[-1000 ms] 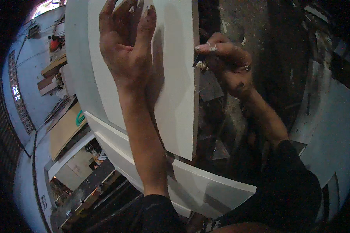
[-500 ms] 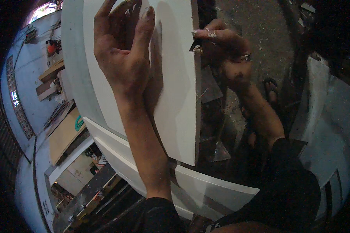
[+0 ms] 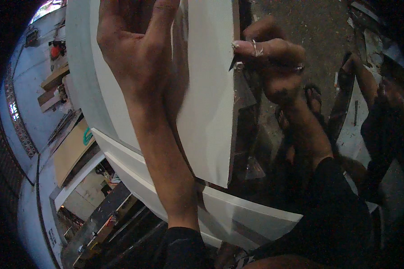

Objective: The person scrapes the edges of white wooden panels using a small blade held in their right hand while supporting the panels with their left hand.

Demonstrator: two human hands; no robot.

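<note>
A long white panel (image 3: 206,112) stretches before me. Above it is my left hand (image 3: 137,58), thumb apart from the palm; the top of the picture cuts off its fingertips. Along the panel's right edge, my right hand (image 3: 276,60) pinches a thin dark blade (image 3: 232,65) between thumb and curled fingers. The blade's corner meets the edge, and a small pale shaving (image 3: 239,65) clings beside it. White residue covers my right thumb tip, and a pale strand lies across that thumb.
A second white panel (image 3: 251,215) lies crosswise nearest me. At the right, another person's arm (image 3: 366,78) reaches in. Sandalled feet (image 3: 314,98) stand on the debris-strewn floor (image 3: 309,27). Wood pieces (image 3: 54,96) and a tan board (image 3: 72,154) are at left.
The view has shifted a little, with the panel edge now farther right. My right hand and blade sit slightly lower in the picture. Another person has come into view at the right.
</note>
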